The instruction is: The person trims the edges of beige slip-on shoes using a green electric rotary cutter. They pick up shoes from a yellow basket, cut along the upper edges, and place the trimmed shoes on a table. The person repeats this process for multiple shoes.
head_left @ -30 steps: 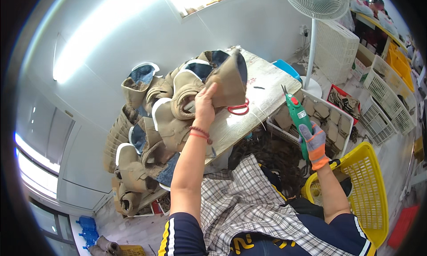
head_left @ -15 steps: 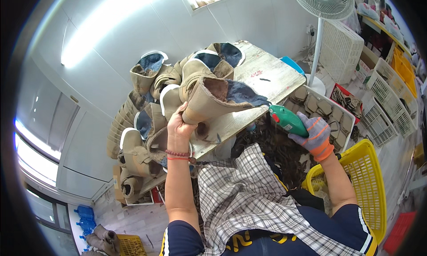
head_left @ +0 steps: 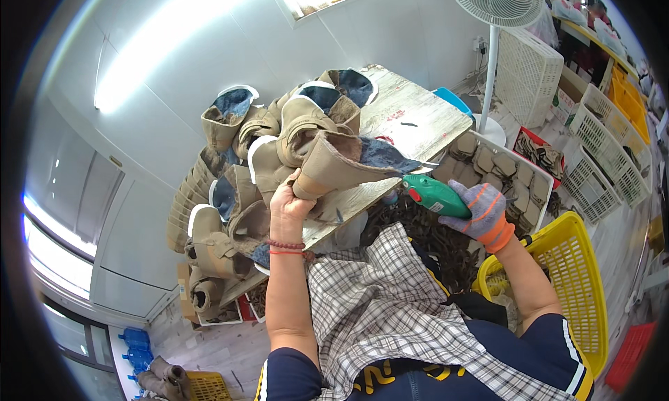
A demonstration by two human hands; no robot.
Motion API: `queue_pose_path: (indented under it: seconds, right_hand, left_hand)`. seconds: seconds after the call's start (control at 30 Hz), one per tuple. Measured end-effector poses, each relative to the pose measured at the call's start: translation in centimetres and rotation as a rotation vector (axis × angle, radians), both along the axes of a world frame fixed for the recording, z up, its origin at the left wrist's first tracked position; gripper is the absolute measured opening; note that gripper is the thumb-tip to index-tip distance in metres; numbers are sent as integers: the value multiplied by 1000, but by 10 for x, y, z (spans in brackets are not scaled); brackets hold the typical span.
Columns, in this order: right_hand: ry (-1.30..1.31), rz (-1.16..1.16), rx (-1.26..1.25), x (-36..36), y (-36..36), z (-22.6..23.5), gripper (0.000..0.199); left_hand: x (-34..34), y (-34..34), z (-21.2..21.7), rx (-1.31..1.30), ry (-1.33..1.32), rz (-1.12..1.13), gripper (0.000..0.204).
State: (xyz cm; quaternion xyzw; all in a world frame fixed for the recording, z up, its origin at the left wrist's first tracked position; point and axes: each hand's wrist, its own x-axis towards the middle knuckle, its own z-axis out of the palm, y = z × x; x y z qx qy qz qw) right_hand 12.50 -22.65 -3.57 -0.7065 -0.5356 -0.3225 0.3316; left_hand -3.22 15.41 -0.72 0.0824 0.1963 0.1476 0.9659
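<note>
My bare left hand (head_left: 293, 200) grips a tan boot upper (head_left: 329, 165) by its lower side, holding it up in front of the bench. Brown fuzzy lining and a dark blue fleece piece (head_left: 383, 154) show inside the upper, the fleece pointing right. In a grey and orange work glove, my right hand (head_left: 481, 216) is closed round a green handheld power tool, seemingly electric scissors (head_left: 440, 196). The tool's head is just below the tip of the fleece, where a thin pale strip sticks out; whether they touch I cannot tell.
Several more boot uppers (head_left: 209, 237) crowd the left of the worn bench (head_left: 432, 122). Below lies a heap of dark scraps (head_left: 425, 240). A yellow basket (head_left: 575, 282) stands at my right, a white crate (head_left: 550, 188) of tan pieces beyond it, and a fan (head_left: 493, 73) behind.
The boot upper has dropped slightly and tilted, and a pale strip now shows at the fleece's tip. My right hand has moved the tool a little left and down.
</note>
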Motion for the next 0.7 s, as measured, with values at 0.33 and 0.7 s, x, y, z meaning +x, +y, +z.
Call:
queue_pose_path:
  seconds: [0.33, 0.7]
  right_hand:
    - [44, 17, 41, -4, 7, -2, 64]
    - [403, 38, 56, -23, 28, 3, 60]
  left_hand:
    - [13, -33, 4, 61, 25, 83, 32]
    - [12, -83, 15, 338, -168, 211, 35]
